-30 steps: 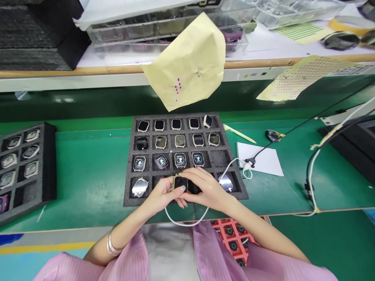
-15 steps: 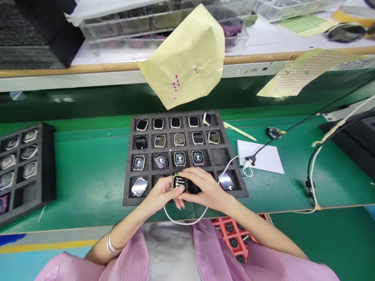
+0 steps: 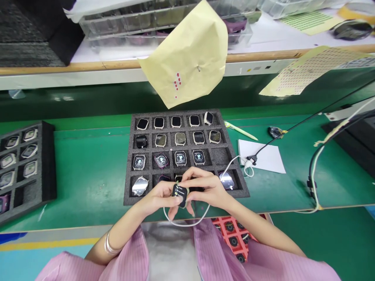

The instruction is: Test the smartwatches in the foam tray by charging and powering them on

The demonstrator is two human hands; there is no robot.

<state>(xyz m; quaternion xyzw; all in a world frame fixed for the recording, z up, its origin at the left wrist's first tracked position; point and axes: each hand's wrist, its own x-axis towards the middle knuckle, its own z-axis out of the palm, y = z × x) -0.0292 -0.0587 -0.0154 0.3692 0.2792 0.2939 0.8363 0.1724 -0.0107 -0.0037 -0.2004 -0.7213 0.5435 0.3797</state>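
Note:
A small watch body (image 3: pixel 179 193) with a lit screen is held between both hands just above the front edge of a black foam tray (image 3: pixel 236 175). My left hand (image 3: pixel 156 198) grips its left side and underside with curled fingers. My right hand (image 3: pixel 209 189) pinches its right side, fingers arched over it. A white cable (image 3: pixel 187 223) loops from under the watch toward the right. The tray's compartments hold several more watch bodies, some with lit screens (image 3: pixel 180 158) and some dark (image 3: pixel 159 123).
A second foam tray (image 3: pixel 48 164) with watch bodies sits at the left. A white paper (image 3: pixel 269 158), a pen (image 3: pixel 240 131) and black cables (image 3: pixel 307 121) lie at the right. A yellow paper sheet (image 3: pixel 190 58) hangs from the shelf above.
The watch's screen went from dark to lit. Both hands drew the watch a little toward me and tilted it.

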